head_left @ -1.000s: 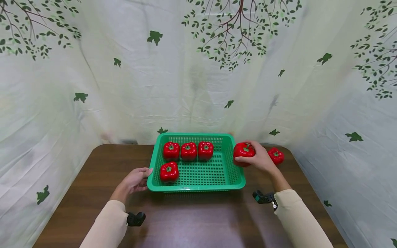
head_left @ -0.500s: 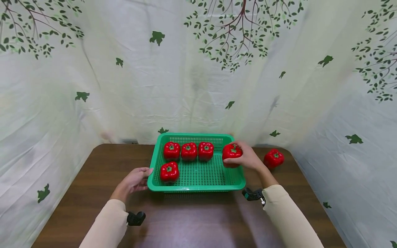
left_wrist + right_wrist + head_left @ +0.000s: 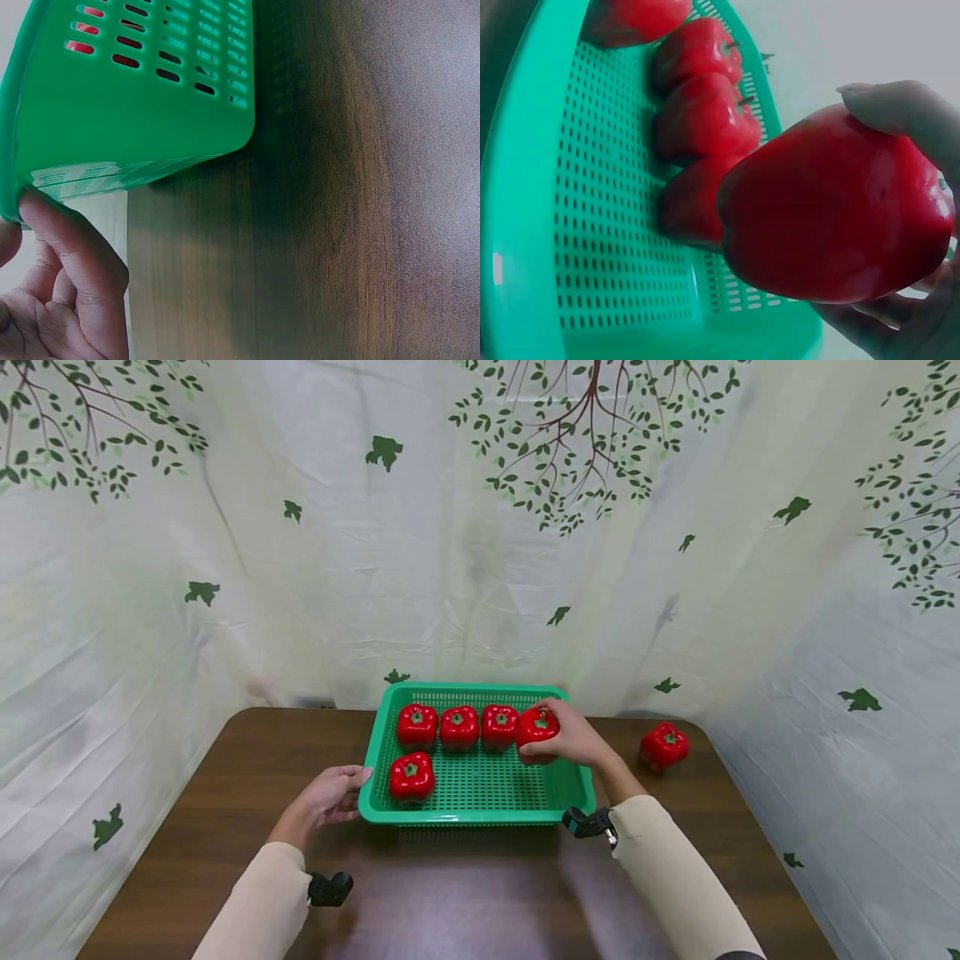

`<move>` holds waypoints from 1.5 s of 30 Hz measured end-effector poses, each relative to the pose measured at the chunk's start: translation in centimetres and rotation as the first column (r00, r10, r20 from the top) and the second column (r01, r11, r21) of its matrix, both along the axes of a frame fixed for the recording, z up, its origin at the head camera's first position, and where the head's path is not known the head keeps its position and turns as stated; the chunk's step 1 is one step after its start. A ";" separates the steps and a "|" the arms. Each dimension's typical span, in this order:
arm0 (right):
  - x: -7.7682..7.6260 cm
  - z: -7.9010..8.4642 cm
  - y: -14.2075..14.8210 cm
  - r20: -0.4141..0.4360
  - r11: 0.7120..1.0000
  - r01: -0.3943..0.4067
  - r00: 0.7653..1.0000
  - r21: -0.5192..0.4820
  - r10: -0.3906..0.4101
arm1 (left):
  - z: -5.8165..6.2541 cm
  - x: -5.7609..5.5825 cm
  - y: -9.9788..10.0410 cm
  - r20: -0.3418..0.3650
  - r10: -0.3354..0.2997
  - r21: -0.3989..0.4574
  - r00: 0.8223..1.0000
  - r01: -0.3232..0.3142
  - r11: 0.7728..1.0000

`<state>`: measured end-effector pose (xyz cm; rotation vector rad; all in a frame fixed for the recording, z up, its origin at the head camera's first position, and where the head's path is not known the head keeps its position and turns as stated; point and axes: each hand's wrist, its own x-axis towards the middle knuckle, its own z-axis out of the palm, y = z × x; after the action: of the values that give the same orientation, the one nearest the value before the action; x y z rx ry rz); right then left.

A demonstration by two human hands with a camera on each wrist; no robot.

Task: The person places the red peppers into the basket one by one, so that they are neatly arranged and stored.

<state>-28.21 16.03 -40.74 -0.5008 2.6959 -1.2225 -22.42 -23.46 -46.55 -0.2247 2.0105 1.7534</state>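
Note:
A green plastic basket [image 3: 480,817] with slotted walls sits on the table, three red bell peppers along its back side and another red bell pepper [image 3: 412,777] at the front left. My right hand [image 3: 573,737] grips a red bell pepper [image 3: 537,732] over the basket's back right part, beside the row. In the right wrist view this held pepper [image 3: 832,214] hangs above the basket floor, thumb on one side and fingers on the other. At the basket's left rim, my left hand [image 3: 337,793] pinches the edge between thumb and fingers, as the left wrist view shows with the fingers [image 3: 82,262].
One more red bell pepper [image 3: 664,746] lies on the brown wooden table [image 3: 480,893], right of the basket. A pale curtain [image 3: 480,568] printed with leaves and branches hangs behind and around the table.
My right hand has carried its bell pepper leftward, from beyond the basket's right rim to inside it, near the back row. The left hand stays on the rim.

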 end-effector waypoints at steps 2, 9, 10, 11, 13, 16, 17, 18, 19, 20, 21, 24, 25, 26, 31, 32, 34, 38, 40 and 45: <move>-0.1 0.1 -0.4 0.007 1.000 -0.004 1.000 0.010 0.004 | 0.0 0.0 0.0 0.001 -0.001 -0.001 1.000 0.001 1.000; -0.7 -0.1 -1.8 0.007 0.999 -0.039 0.999 0.008 0.039 | 0.1 0.0 0.0 -0.002 -0.002 -0.001 1.000 0.002 1.000; -0.8 -0.1 -2.0 0.007 0.999 -0.043 0.999 0.014 0.042 | 0.1 0.0 -0.1 -0.003 -0.001 -0.002 1.000 0.001 1.000; -0.9 -0.2 -2.2 0.008 0.999 -0.045 0.999 0.021 0.045 | 0.1 0.0 -0.1 -0.002 0.000 0.001 1.000 0.000 1.000; -1.0 -0.3 -2.7 0.017 0.998 -0.048 0.999 0.030 0.048 | 0.0 -0.1 -0.2 -0.002 -0.010 0.010 1.000 0.010 1.000; -1.2 -0.7 -3.3 0.041 0.997 -0.060 0.997 0.039 0.059 | 0.0 -0.1 -0.5 -0.005 -0.039 0.043 0.999 0.039 0.998; -1.3 -0.7 -3.6 0.048 0.997 -0.064 0.997 0.039 0.062 | 0.0 -0.1 -0.6 -0.007 -0.044 0.052 0.999 0.045 0.998; -1.3 -0.8 -3.8 0.053 0.997 -0.069 0.996 0.041 0.066 | 0.0 -0.1 -0.6 -0.011 -0.052 0.056 0.999 0.053 0.997; -1.4 -0.9 -4.0 0.057 0.996 -0.075 0.996 0.046 0.072 | 0.0 -0.1 -0.5 -0.009 -0.045 0.056 0.999 0.046 0.997; -1.4 -1.0 -4.3 0.065 0.996 -0.076 0.995 0.047 0.073 | 0.0 -0.1 -0.4 -0.009 -0.043 0.053 0.999 0.043 0.998; -1.5 -1.1 -4.5 0.065 0.996 -0.077 0.995 0.051 0.073 | -0.1 -0.1 -0.4 -0.008 -0.035 0.047 0.999 0.036 0.998; -1.5 -1.3 -5.2 0.069 0.995 -0.078 0.995 0.064 0.074 | -0.2 0.0 0.0 -0.007 -0.009 0.011 1.000 0.009 1.000; -1.5 -1.4 -5.5 0.071 0.995 -0.078 0.995 0.062 0.073 | -0.1 0.0 0.0 -0.004 -0.001 0.005 1.000 0.001 1.000; -1.5 -1.4 -5.7 0.072 0.995 -0.078 0.995 0.065 0.073 | -0.1 0.0 0.0 -0.005 -0.002 -0.001 1.000 0.002 1.000; -1.5 -1.8 -7.0 0.090 0.995 -0.076 0.993 0.057 0.071 | -0.1 0.1 0.0 -0.003 0.003 -0.006 1.000 -0.003 1.000; -1.5 -1.9 -7.1 0.100 0.996 -0.070 0.993 0.056 0.065 | -0.1 0.1 0.0 -0.004 0.003 -0.006 1.000 -0.004 1.000; -1.4 -2.1 -7.5 0.120 0.997 -0.052 0.992 0.050 0.046 | -0.2 0.1 -0.1 -0.005 0.005 -0.005 1.000 -0.006 1.000; -1.4 -2.6 -8.0 0.139 0.998 -0.022 0.990 0.055 0.014 | -0.3 0.1 -0.2 -0.006 0.005 0.000 1.000 -0.005 1.000; -1.4 -2.9 -8.2 0.138 0.998 -0.017 0.990 0.063 0.008 | -0.2 0.2 -0.2 -0.004 0.005 0.001 1.000 -0.005 1.000; -1.5 -3.8 -9.0 0.135 0.996 -0.024 0.991 0.091 0.012 | -0.1 0.2 -0.2 -0.003 0.001 -0.001 1.000 -0.001 1.000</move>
<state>-29.73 7.08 -44.54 -0.4137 2.6138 -1.0799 -22.24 -23.66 -46.69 -0.2237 2.0138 1.7548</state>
